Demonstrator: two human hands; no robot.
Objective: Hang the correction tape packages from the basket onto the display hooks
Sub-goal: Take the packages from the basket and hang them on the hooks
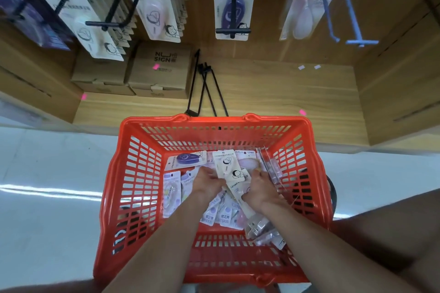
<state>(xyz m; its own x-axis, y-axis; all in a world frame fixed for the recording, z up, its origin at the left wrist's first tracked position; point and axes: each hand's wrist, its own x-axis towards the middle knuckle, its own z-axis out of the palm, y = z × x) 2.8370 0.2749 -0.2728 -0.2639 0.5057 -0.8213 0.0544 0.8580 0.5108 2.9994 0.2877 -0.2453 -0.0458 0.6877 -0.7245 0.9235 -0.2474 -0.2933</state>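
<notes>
Both my hands reach down into the red plastic basket (133, 173), which holds several correction tape packages. My left hand (208, 179) grips a cream correction tape package (225, 162) with a cartoon figure, lifted a little above the pile. My right hand (258, 189) holds another cream package (238, 187) lying just below it. A purple tape package (187, 159) lies at the basket's back left. Above, black display hooks (232, 30) carry rows of the same cream and purple packages.
Two brown cardboard boxes (159, 66) sit on the wooden shelf (285, 93) behind the basket, with loose black hooks (207, 88) leaning beside them. A blue hook (362, 42) holds pink packages at upper right. White floor lies to the left.
</notes>
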